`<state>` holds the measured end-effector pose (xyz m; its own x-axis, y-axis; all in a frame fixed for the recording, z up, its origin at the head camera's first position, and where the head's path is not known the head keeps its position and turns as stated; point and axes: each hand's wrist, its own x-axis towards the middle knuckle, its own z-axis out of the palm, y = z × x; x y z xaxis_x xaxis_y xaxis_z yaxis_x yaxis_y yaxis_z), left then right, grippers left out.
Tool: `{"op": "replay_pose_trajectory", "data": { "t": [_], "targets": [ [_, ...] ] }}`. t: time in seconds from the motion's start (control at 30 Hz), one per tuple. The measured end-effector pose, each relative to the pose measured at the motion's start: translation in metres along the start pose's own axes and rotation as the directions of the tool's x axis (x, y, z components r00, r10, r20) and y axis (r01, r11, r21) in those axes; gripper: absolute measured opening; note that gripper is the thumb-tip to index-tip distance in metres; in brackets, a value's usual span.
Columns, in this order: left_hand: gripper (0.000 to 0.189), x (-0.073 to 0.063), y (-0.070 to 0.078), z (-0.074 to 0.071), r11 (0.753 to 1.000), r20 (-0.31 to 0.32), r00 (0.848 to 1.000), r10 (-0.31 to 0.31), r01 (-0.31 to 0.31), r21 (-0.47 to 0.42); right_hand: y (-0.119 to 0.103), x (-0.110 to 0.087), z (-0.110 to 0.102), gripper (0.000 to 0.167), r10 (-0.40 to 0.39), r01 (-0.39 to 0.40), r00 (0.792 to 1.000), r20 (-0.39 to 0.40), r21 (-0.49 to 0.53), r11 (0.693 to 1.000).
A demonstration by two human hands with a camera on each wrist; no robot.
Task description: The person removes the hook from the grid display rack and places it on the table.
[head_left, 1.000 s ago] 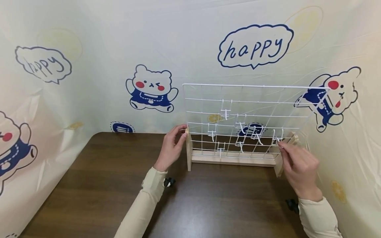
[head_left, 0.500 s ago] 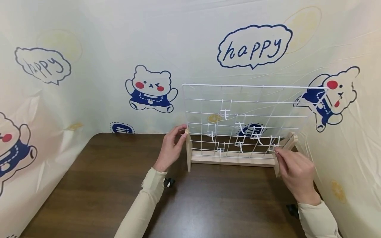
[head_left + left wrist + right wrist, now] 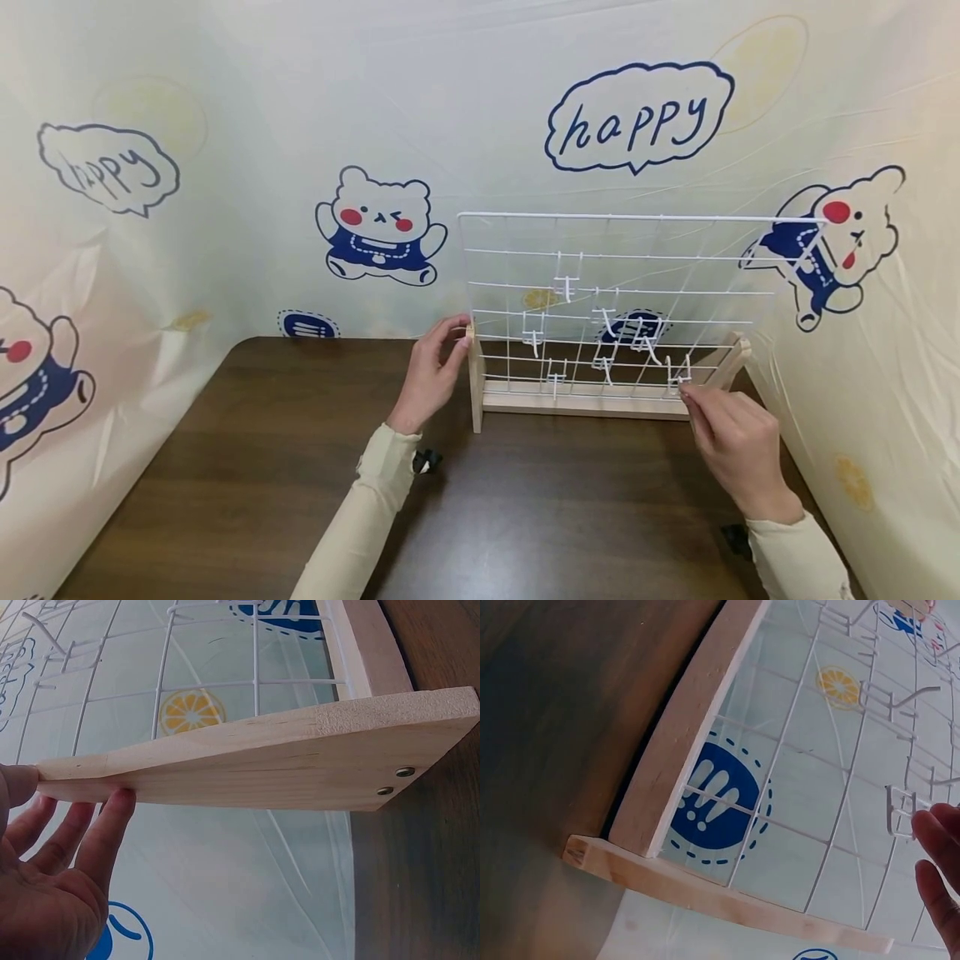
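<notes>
A white wire grid (image 3: 645,218) stands tilted in a pale wooden stand (image 3: 585,407). My left hand (image 3: 427,375) grips the upper end of the stand's left side board (image 3: 247,769), with thumb and fingers on opposite sides. Near the grid's lower right, my right hand (image 3: 738,442) pinches a white wire hook (image 3: 901,814) between thumb and fingertips. Whether this hook touches the grid wires cannot be told. Several similar hooks hang on the grid, among them an upper one (image 3: 567,287) and a lower left one (image 3: 555,379).
The stand rests toward the back of a dark wooden table (image 3: 262,500). Behind and beside it hangs a pale printed cloth (image 3: 247,100) with cartoon bears. Two screw heads (image 3: 405,772) show on the left side board.
My right hand has moved left and down along the grid with the hook, from beside the right board to the lower wires. The left hand has stayed on its board.
</notes>
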<state>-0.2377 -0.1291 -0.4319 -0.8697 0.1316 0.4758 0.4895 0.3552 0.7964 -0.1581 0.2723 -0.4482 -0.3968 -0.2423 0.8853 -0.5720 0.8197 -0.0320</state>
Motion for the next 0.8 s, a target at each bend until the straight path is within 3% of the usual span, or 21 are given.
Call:
{"op": "replay_pose_trajectory", "data": {
  "t": [0.3,0.8],
  "targets": [
    [0.031,-0.001,-0.002,0.0,1.0,-0.002,1.0,-0.002,0.002,-0.005,0.001,-0.01,0.004,0.041,-0.053,0.053,0.998,0.018,0.01,0.999],
    [0.031,-0.001,-0.001,0.0,1.0,-0.004,1.0,-0.001,0.001,0.011,0.0,-0.022,0.009,0.046,-0.084,0.077,0.977,0.197,0.042,0.996]
  ]
}}
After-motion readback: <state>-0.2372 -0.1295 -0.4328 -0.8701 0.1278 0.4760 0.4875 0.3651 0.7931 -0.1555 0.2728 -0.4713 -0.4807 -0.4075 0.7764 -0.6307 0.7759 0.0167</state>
